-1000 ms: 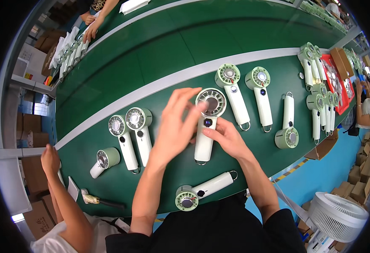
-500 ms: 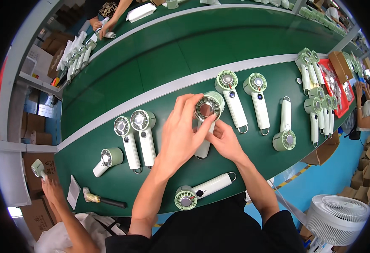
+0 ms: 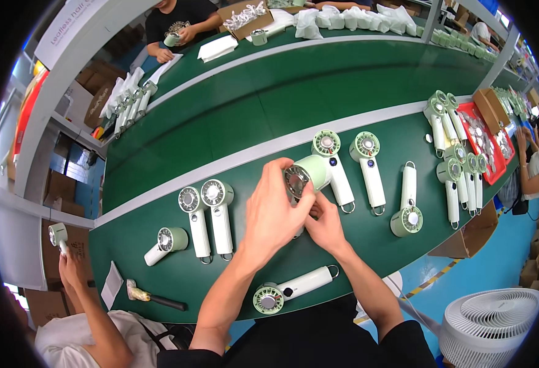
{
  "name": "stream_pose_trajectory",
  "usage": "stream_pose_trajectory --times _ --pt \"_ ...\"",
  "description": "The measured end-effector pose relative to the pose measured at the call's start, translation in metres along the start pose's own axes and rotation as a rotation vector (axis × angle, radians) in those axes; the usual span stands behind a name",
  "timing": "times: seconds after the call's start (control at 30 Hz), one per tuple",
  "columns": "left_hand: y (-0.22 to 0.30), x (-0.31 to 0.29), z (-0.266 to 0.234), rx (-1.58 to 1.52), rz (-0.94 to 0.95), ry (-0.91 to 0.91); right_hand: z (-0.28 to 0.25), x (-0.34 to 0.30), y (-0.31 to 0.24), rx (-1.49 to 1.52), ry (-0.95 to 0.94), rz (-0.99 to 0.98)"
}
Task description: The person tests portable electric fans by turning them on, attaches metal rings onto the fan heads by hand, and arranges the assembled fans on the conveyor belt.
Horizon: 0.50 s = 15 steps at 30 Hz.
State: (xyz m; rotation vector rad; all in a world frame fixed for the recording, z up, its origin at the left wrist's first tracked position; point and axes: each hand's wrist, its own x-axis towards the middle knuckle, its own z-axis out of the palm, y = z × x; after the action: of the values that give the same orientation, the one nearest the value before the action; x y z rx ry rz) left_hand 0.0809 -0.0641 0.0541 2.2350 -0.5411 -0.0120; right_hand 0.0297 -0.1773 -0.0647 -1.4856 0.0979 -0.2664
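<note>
Over the middle of the green table I hold a light-green and white handheld fan (image 3: 313,169), tilted so its round grille faces left and its green housing shows from the side. My left hand (image 3: 272,211) is closed around the fan's head, thumb and fingers at the grille rim. Below it, my right hand (image 3: 325,226) has its fingers bent around the handle, which is mostly hidden. Just behind stands another fan (image 3: 341,183) with a metal loop at its handle end. Nearest the table's front edge lies a further handheld fan (image 3: 306,282).
Two fans (image 3: 221,228) lie left of my hands, beside a short-handled fan (image 3: 170,240). A hammer (image 3: 162,300) and white paper (image 3: 112,285) are front left. Right are several fans, a red tray (image 3: 483,138) and a floor fan (image 3: 490,325). Co-workers handle fans at left and across.
The held fan has turned from its grille facing up to showing its side. Both hands keep their hold. My view has tilted upward, showing more of the far bench.
</note>
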Motion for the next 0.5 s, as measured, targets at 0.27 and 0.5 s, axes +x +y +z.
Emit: stream_pose_trajectory --times 0.27,0.5 --pt "0.021 0.028 0.016 0.18 0.074 -0.128 0.009 -0.002 -0.002 -0.171 0.229 -0.005" --pt "0.02 0.034 0.027 0.229 0.136 -0.156 0.007 -0.001 0.004 -0.231 0.296 -0.01"
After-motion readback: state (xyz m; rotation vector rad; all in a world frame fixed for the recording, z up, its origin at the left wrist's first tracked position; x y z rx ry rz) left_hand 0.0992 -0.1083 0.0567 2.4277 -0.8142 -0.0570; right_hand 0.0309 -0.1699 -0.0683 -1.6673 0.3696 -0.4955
